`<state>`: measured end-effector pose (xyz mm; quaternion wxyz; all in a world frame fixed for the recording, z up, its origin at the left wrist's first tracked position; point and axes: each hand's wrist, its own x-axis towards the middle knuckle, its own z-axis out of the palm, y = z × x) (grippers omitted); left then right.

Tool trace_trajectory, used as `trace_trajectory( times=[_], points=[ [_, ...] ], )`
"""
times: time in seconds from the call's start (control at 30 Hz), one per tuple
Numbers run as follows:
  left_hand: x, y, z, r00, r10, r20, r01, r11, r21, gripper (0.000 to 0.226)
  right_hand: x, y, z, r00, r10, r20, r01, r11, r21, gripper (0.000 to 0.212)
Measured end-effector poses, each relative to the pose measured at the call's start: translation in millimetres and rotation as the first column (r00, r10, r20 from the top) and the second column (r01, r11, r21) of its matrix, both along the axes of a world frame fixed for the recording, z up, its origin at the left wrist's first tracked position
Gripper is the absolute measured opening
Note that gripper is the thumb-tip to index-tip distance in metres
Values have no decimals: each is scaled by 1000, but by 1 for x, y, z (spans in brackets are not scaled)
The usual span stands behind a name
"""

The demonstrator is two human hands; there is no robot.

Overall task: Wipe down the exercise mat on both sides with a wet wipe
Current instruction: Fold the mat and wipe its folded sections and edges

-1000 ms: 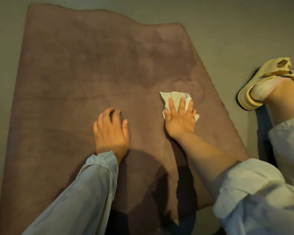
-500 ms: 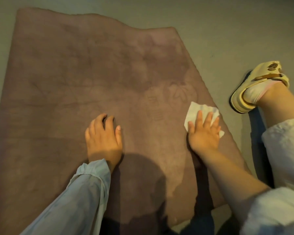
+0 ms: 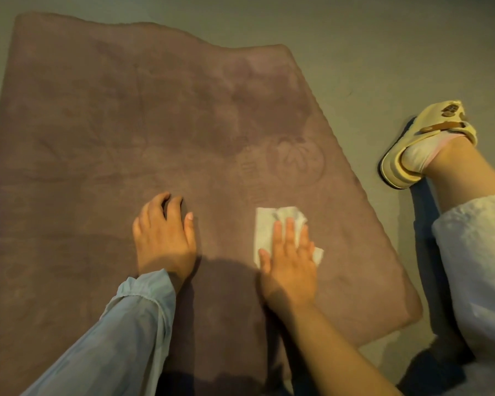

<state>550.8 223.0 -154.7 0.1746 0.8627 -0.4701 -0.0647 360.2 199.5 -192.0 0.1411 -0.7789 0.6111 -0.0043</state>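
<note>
The wet wipe [image 3: 269,232] is pressed flat under the right hand [image 3: 289,270], for full contact. The exercise mat [image 3: 126,124] is steadied by the left hand [image 3: 163,244], fingertips curled and holding nothing.

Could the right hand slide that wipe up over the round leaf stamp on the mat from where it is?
Probably yes. The right hand presses the wipe flat just below the stamp, and only bare mat lies between.

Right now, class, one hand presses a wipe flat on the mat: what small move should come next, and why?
Probably slide the right hand, fingers flat on the wet wipe, forward toward the embossed round logo. The exercise mat stretches well beyond the wipe there, and the left hand rests on it as if steadying it.
</note>
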Motion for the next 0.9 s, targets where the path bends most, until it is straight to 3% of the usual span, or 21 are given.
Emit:
trace_trajectory(
  times=[0.1,0.2,0.4,0.5,0.57,0.6,0.77,0.9],
  points=[
    [-1,1,0,1000,6,-6,-6,1000,-25,36,-38,-38,-1,960,-260,-102,261,965,4,61],
    [0,1,0,1000,2,12,-2,999,-34,41,-56,-98,2,924,-359,-134,365,931,22,61],
    [-2,-3,0,1000,23,15,-22,999,-33,46,-33,-158,6,937,-334,-105,343,935,92,60],
    [-4,-2,0,999,28,17,-27,998,-55,44,-18,-143,2,998,-26,-52,30,997,68,59],
    [-4,-1,0,1000,25,17,-24,998,-63,44,-23,-141,0,990,135,-45,-133,990,44,59],
    [-4,-1,0,1000,18,22,-16,998,-65,43,-29,-149,1,990,128,-57,-127,991,33,60],
    [-5,0,-2,997,-9,83,17,994,-106,40,-40,-204,8,974,-201,-107,208,977,52,60],
    [-5,-1,-4,994,13,111,-3,996,-90,47,-20,-222,3,964,-242,-113,250,966,68,60]
  ],
)
